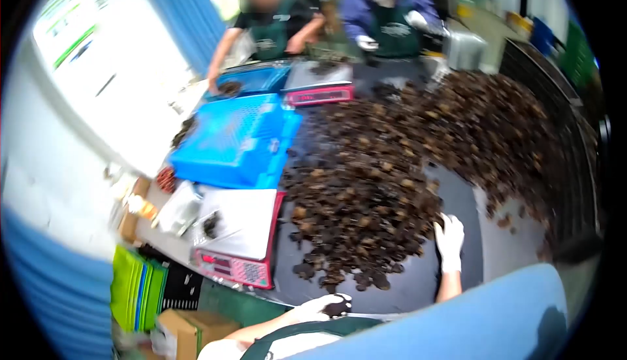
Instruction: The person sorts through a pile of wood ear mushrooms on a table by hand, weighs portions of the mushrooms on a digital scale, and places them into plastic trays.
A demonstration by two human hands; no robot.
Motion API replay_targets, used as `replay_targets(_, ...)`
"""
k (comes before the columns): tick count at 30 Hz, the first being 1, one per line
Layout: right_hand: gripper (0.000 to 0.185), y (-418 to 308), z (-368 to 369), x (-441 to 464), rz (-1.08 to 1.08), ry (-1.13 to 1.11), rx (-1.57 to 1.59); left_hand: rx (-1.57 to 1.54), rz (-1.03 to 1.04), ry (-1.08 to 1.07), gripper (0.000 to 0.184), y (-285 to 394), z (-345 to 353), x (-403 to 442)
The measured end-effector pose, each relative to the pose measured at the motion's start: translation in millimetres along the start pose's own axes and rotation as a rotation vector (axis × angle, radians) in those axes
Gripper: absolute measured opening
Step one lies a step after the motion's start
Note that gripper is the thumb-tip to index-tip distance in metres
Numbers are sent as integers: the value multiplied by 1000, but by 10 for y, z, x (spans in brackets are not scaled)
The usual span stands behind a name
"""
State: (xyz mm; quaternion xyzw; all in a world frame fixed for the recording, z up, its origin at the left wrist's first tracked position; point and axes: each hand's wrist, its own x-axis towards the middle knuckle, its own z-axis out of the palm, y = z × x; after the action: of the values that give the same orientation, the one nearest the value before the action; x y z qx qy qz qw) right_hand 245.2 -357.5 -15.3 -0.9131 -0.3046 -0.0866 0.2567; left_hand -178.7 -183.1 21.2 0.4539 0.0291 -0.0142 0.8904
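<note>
- Blue shape (470, 317), too blurred to name, is being shown nearest the lens, at lower right.
- Dark piece (337, 307) is being held in the gloved left hand (315, 309), with fingers being curled about it.
- Right hand (449, 242), gloved, is being held open, fingers extended toward the pile (372, 183); whether contact is being made cannot be told.
- Piece's long axis is being obscured by the fingers; the pile's is being directed from the near table (457, 190) edge toward upper right.
- Piece is being held just below the pile's near end, left of the right hand.
</note>
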Motion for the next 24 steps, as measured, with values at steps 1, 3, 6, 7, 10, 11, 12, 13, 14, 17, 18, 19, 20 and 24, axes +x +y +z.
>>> replay_targets(1, 35, 30, 189, -137, -99, 209, -57, -406, -276, 26, 41, -91, -226, 24)
replay_targets(3, 22, -209, -36, -227, 62, 25, 110, -365, -451, 255, 29, 155, -124, 74)
replay_targets(6, 16, 224, 191, -310, 27, 92, 44, -195, -349, 402, 23, 239, -216, -29)
replay_targets(7, 15, 88, 116, -277, 80, 78, 91, -2, -281, 405, 19, 470, -182, -75)
replay_targets(10, 15, -821, -285, -345, 171, 12, 314, 741, 145, 436, 22, 1238, -288, -363)
replay_targets(11, 16, -1123, -259, -359, 122, 50, 424, 840, 249, 503, 21, 1476, -388, -489)
replay_targets(12, 16, -1444, -236, -371, 68, 83, 534, 934, 357, 577, 21, 1706, -505, -621)
replay_targets(13, 16, -1856, -204, -389, 16, 21, 569, 939, 336, 660, 20, 1933, -638, -761)
replay_targets(14, 17, -2324, -163, -401, -35, -45, 607, 943, 311, 747, 20, 2154, -778, -892)
replay_targets(17, 16, -3611, 65, -434, -228, -237, 674, 1314, 643, 939, 30, 2599, -1514, -1135)
replay_targets(18, 15, -3961, 214, -442, -270, -291, 732, 1391, 730, 998, 31, 2681, -1730, -1166)
replay_targets(19, 16, -4349, 249, -438, -324, -353, 759, 1373, 484, 1093, 26, 2704, -1909, -1206)
replay_targets(20, 16, -4741, 277, -422, -376, -413, 784, 1360, 491, 1108, 26, 2687, -2091, -1234)
replay_targets(24, 14, -5744, 572, -402, -437, -506, 832, 1722, 5, 1148, 52, 2550, -2410, -1258)
